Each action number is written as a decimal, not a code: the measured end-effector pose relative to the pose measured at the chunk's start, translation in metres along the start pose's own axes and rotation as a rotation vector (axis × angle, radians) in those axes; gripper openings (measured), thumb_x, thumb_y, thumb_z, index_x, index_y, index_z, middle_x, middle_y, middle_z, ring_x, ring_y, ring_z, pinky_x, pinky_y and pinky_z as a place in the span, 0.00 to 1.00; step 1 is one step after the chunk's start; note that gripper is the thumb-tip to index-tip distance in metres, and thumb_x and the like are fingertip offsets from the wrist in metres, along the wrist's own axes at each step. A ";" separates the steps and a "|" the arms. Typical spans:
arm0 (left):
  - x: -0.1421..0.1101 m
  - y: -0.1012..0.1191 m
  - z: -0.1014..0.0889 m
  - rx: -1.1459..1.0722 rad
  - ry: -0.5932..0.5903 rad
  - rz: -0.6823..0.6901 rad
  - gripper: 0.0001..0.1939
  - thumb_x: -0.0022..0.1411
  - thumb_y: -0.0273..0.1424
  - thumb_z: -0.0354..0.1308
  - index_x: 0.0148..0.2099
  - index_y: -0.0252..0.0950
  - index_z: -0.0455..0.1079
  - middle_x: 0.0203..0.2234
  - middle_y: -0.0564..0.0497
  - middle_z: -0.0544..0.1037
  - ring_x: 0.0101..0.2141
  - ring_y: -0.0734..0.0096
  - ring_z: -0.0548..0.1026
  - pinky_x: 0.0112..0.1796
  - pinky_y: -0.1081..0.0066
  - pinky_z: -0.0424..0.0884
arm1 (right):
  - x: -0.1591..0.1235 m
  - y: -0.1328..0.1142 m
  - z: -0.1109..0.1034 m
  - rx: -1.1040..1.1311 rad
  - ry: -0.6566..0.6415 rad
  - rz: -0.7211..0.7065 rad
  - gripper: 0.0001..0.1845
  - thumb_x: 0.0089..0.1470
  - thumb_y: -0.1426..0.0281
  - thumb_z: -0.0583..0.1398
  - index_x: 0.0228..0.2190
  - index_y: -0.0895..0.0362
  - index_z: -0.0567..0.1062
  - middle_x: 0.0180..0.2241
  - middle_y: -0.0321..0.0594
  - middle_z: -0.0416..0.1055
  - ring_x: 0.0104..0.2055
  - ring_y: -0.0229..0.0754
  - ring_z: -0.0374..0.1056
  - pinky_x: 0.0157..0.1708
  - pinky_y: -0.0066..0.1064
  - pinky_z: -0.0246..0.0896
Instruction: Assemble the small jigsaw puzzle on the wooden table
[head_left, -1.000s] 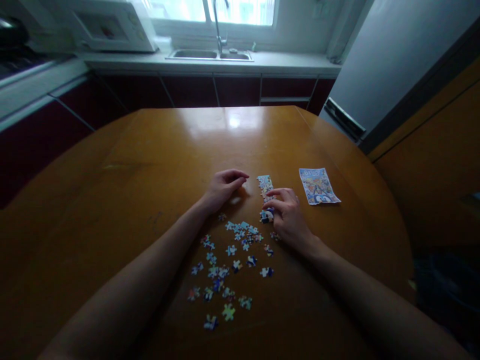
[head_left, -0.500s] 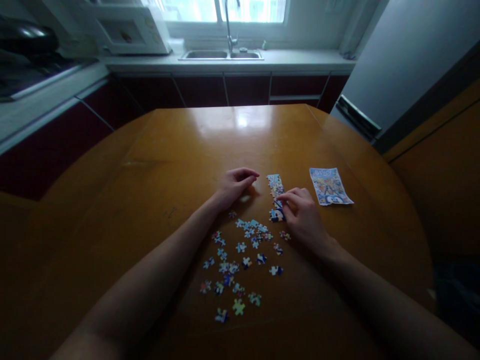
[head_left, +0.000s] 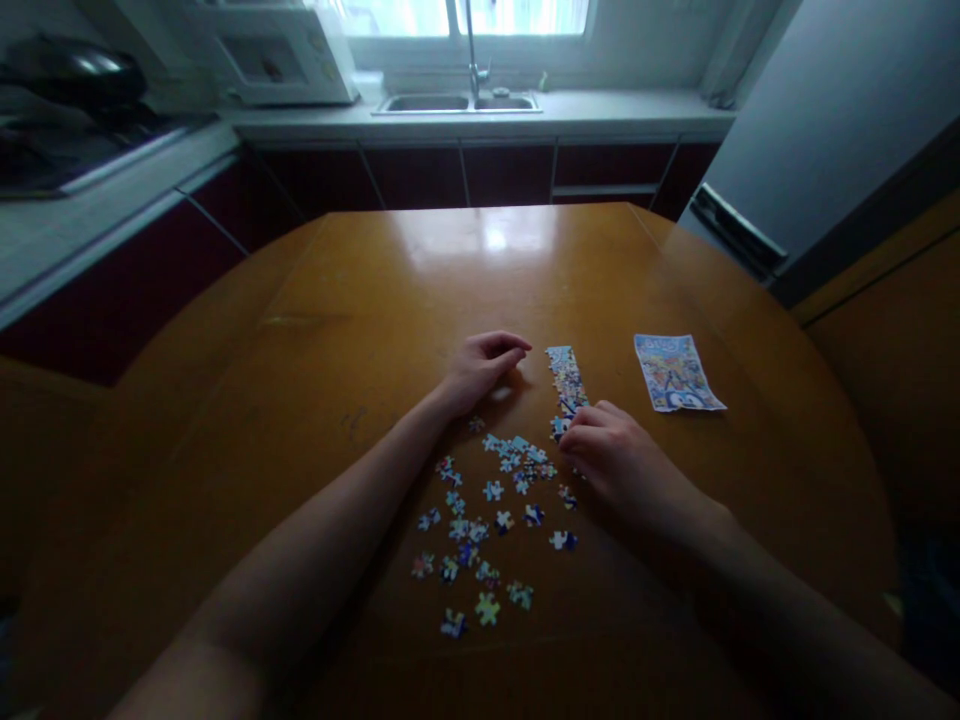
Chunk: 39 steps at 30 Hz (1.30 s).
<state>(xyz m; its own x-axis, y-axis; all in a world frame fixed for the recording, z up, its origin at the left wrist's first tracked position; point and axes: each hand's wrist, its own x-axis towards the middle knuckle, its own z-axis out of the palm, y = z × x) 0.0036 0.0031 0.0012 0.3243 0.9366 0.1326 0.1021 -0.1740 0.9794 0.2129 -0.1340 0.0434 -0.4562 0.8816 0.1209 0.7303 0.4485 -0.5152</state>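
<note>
My left hand (head_left: 491, 368) rests on the table, fingers loosely bent and thumb a little apart, with nothing seen in it. Right of it lies a narrow joined strip of jigsaw puzzle (head_left: 566, 375). My right hand (head_left: 619, 450) is at the strip's near end, thumb and fingers pinched together and covering part of it. Whatever they hold, if anything, is hidden. Loose puzzle pieces (head_left: 487, 608) are scattered between my forearms, some clustered in a light-blue pile (head_left: 517, 452). One piece is mostly hidden beneath my right hand.
A creased picture sheet (head_left: 679, 375) lies right of the strip on the wooden table (head_left: 420, 290). Beyond the table stands a counter with a sink (head_left: 431, 103) and a microwave (head_left: 274, 60). A pan (head_left: 75, 70) is on the stove at left, a fridge (head_left: 825, 130) at right.
My right hand has moved nearer along the strip, from its middle to its near end, and its fingers have drawn together. My left hand stays put. The whole view has shifted slightly.
</note>
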 end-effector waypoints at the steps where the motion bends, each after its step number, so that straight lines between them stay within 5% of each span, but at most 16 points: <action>1: 0.000 0.000 0.000 -0.006 -0.001 0.007 0.08 0.58 0.32 0.64 0.40 0.35 0.79 0.33 0.48 0.80 0.31 0.73 0.73 0.33 0.72 0.67 | 0.000 0.000 0.001 -0.012 -0.003 -0.002 0.10 0.61 0.76 0.59 0.30 0.54 0.77 0.35 0.41 0.73 0.40 0.46 0.64 0.40 0.38 0.62; 23: 0.004 -0.010 -0.001 0.024 -0.039 0.060 0.09 0.61 0.33 0.62 0.42 0.37 0.79 0.37 0.48 0.81 0.35 0.71 0.75 0.39 0.70 0.69 | -0.001 0.002 0.014 -0.014 0.174 0.138 0.08 0.62 0.72 0.57 0.35 0.56 0.77 0.35 0.44 0.74 0.40 0.48 0.67 0.42 0.42 0.64; 39: 0.002 -0.008 0.000 -0.032 -0.025 0.032 0.07 0.60 0.31 0.63 0.41 0.38 0.80 0.35 0.48 0.81 0.34 0.71 0.74 0.38 0.70 0.68 | 0.000 -0.005 0.020 0.001 0.141 0.099 0.09 0.61 0.74 0.56 0.33 0.55 0.76 0.34 0.43 0.72 0.39 0.47 0.66 0.41 0.39 0.63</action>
<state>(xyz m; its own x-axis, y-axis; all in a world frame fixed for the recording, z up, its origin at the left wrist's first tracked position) 0.0036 0.0067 -0.0066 0.3508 0.9226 0.1603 0.0617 -0.1936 0.9791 0.1993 -0.1386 0.0288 -0.3066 0.9332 0.1873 0.7674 0.3587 -0.5315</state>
